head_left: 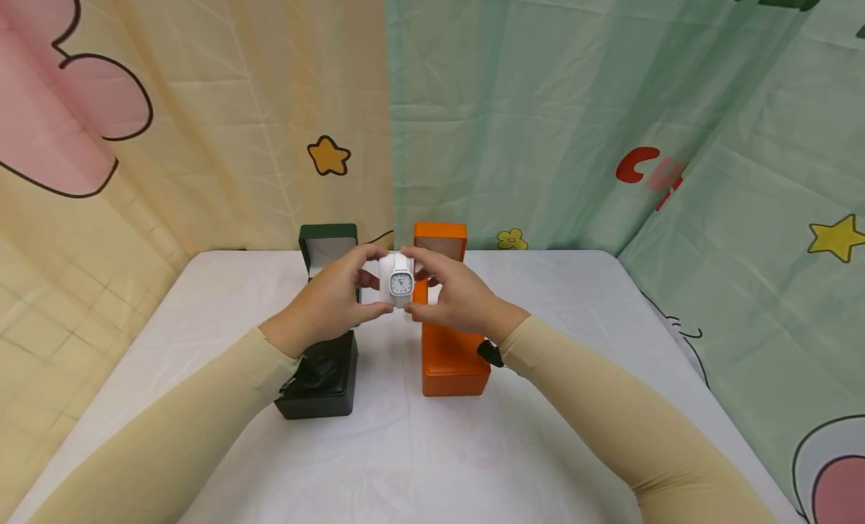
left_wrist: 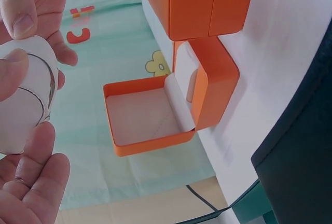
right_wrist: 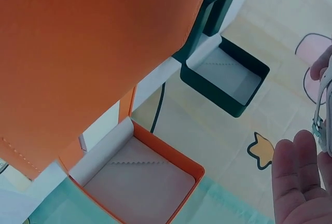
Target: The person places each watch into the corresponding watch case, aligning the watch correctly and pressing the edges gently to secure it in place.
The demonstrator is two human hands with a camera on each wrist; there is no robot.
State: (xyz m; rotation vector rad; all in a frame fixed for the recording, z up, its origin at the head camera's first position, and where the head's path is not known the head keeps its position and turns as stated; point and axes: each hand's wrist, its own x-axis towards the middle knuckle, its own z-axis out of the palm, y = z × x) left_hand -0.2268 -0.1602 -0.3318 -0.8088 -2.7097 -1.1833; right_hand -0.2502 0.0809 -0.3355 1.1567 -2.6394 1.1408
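A white wristwatch (head_left: 401, 284) with a squarish dial is wrapped around a white cushion (left_wrist: 15, 125). Both hands hold it up above the table, one at each side. My left hand (head_left: 331, 295) grips its left side between thumb and fingers. Opposite, my right hand (head_left: 456, 290) pinches the right side the same way. In the right wrist view the watch's white strap (right_wrist: 325, 105) shows edge-on with its buckle. Behind the hands stand an open dark green box (head_left: 327, 237) and an open orange box (head_left: 441, 233), both partly hidden.
Nearer to me on the white table (head_left: 405, 464) are a closed orange box (head_left: 454, 370) at the right and a dark box (head_left: 320, 402) at the left. Printed curtains (head_left: 541, 134) hang behind the table. A small dark device (head_left: 489, 352) sits at the right wrist.
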